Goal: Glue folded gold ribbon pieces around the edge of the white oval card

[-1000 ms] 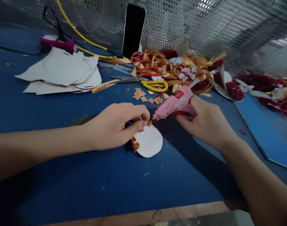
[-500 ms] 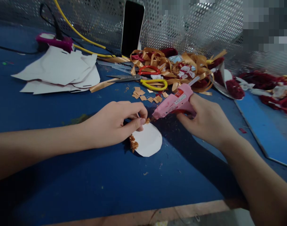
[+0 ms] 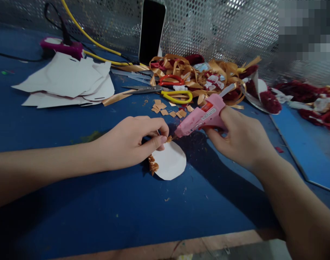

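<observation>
A white paper disc (image 3: 172, 162) lies on the blue table, with folded gold ribbon pieces (image 3: 153, 165) along its left edge. Over its upper left edge, my left hand (image 3: 138, 141) is closed in a pinch on a small gold ribbon piece (image 3: 169, 138). The fingers partly hide that piece. My right hand (image 3: 241, 137) grips a pink hot glue gun (image 3: 201, 115) by its handle. The gun's nozzle points down and left, right beside the pinched piece; whether they touch I cannot tell.
Cut gold ribbon squares (image 3: 159, 105) and scissors (image 3: 165, 91) lie beyond the disc. Behind them is a heap of ribbon (image 3: 216, 68). White paper shapes (image 3: 64, 77) are stacked at left near a purple power strip (image 3: 63, 47). A phone (image 3: 152, 32) leans against the perforated metal wall.
The glue gun has tilted slightly, and my right hand has shifted a little to the right. My left hand and the disc stay nearly still.
</observation>
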The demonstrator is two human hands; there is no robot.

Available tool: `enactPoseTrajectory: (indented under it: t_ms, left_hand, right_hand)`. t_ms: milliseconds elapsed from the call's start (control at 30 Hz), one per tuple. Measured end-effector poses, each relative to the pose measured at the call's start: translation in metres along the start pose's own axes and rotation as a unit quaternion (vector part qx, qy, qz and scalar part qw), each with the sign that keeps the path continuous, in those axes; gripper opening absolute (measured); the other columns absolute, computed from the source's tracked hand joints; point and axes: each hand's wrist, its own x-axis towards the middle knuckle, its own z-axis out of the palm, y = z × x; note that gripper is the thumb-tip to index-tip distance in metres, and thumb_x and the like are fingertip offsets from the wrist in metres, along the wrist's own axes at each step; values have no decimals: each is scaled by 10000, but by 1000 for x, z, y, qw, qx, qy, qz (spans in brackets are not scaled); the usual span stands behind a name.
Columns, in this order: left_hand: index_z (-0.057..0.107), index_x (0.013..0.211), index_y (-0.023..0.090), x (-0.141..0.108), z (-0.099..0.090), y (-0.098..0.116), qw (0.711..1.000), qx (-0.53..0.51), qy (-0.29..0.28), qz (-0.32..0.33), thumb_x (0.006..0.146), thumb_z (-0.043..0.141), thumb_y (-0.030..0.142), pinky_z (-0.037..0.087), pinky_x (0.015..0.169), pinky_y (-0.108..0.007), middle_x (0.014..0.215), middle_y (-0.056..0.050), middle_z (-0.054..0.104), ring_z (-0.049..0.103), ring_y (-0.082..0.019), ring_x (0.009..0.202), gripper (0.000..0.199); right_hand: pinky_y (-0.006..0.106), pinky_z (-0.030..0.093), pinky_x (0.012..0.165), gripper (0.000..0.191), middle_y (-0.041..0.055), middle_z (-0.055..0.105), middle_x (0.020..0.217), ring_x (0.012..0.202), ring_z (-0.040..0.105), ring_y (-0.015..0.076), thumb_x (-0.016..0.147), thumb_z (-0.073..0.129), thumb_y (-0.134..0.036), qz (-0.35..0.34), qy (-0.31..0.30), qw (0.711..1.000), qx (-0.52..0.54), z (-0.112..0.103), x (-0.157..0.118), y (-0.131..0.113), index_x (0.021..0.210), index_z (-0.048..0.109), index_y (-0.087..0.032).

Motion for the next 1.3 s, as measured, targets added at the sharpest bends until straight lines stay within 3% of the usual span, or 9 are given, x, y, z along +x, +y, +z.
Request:
enactPoseTrajectory:
  t_ms: [533,733,833,933,1067,1200,1300]
  left_hand:
    - [615,962,241,0,0,-1,1000,11,8,7,983,519,260,487,701,-244,854,35,794,755,-182,909,100]
    - [609,958,239,0,1,-1,1000,0,9,12,984,518,244,492,755,-249,842,47,787,747,-169,903,95]
    - [612,957,241,0,1,-1,1000,8,14,22,982,518,236,489,795,-254,843,60,778,735,-162,898,97]
    - [614,960,240,1,0,-2,999,19,6,27,959,514,195,492,801,-259,892,59,775,724,-163,902,110]
    - [614,966,234,1,1,-2,1000,12,5,26,933,512,154,498,802,-256,906,51,779,727,-164,915,134]
    - [627,968,222,0,0,-1,1000,-7,12,24,974,535,249,502,765,-248,835,40,780,738,-165,889,97]
    - [665,948,210,0,0,-2,999,-13,28,31,953,587,278,497,701,-230,828,26,767,729,-148,820,104]
  right_hand:
    - [312,223,544,120,59,585,749,644,555,219,846,492,-338,-32,36,996,-73,-2,-6,3,851,430,-235]
    - [329,256,539,95,69,623,760,698,601,243,865,502,-317,-53,57,991,-109,-5,-6,3,850,466,-230]
    - [353,353,620,82,95,666,843,797,622,269,904,482,-266,-88,97,980,-152,-14,-10,-7,937,536,-213]
    - [410,401,772,244,116,684,972,892,610,296,945,456,-245,-104,122,966,-201,-25,-16,-22,1164,554,-200]
    - [463,412,849,253,146,665,1083,981,616,333,921,516,-263,-86,152,966,-193,-31,-18,-28,1158,581,-203]
    - [443,467,819,352,197,662,1086,1025,636,357,852,591,-300,29,83,995,-46,-20,-8,2,1151,586,-114]
    - [392,479,745,383,141,712,1029,875,661,284,795,666,-344,68,-37,993,90,-7,-1,33,1117,633,-140]
